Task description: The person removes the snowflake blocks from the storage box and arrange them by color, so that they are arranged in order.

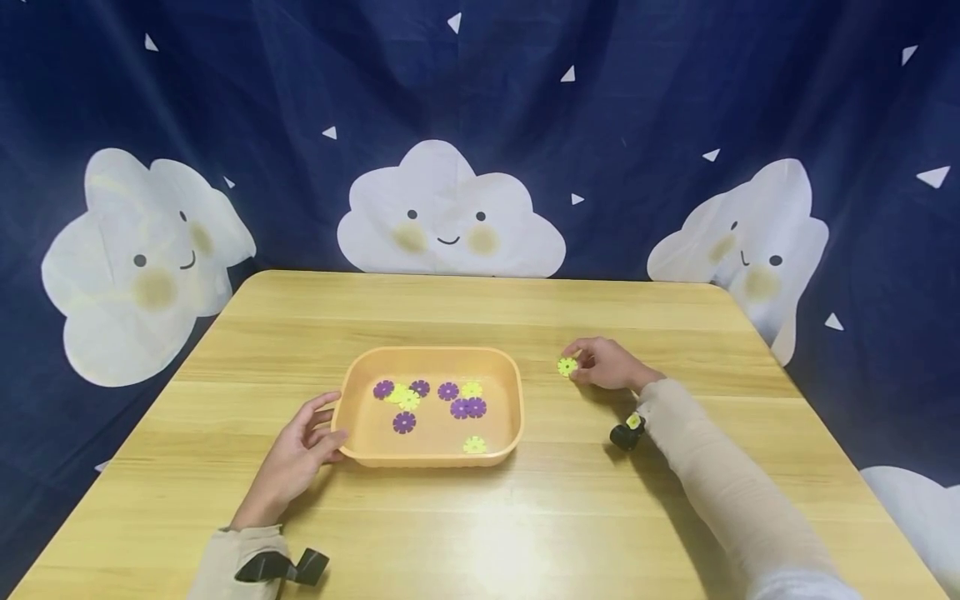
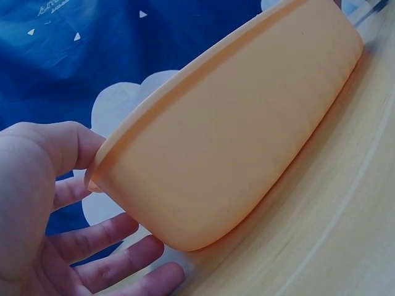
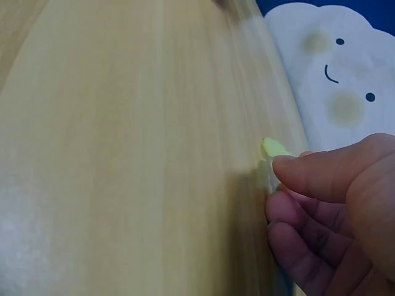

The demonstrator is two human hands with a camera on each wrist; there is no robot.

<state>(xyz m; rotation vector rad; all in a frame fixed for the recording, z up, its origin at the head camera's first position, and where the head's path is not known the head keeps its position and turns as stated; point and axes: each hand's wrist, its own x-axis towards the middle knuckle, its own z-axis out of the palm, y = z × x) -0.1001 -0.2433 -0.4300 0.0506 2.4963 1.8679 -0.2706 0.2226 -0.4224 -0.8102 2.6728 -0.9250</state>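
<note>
An orange plastic basin (image 1: 431, 460) stands on the table, with several purple flower-shaped discs (image 1: 404, 422) and yellow flower-shaped discs (image 1: 475, 446) lying flat inside. At its left end my left hand (image 1: 296, 450) holds the rim; in the left wrist view the thumb and index finger are at the basin's edge (image 2: 133, 126), the other fingers spread beside the outer wall. To the right of the basin, my right hand (image 1: 611, 365) pinches one yellow flower-shaped disc (image 1: 567, 367) between thumb and fingers. The right wrist view shows that disc (image 3: 276, 148) partly covered by the fingertips.
The wooden table (image 1: 465, 533) reaches back to a dark blue curtain (image 1: 285, 75) printed with white clouds. Black straps hang at both wrists, the left strap (image 1: 281, 567) and the right strap (image 1: 627, 433), which has a yellow piece on it.
</note>
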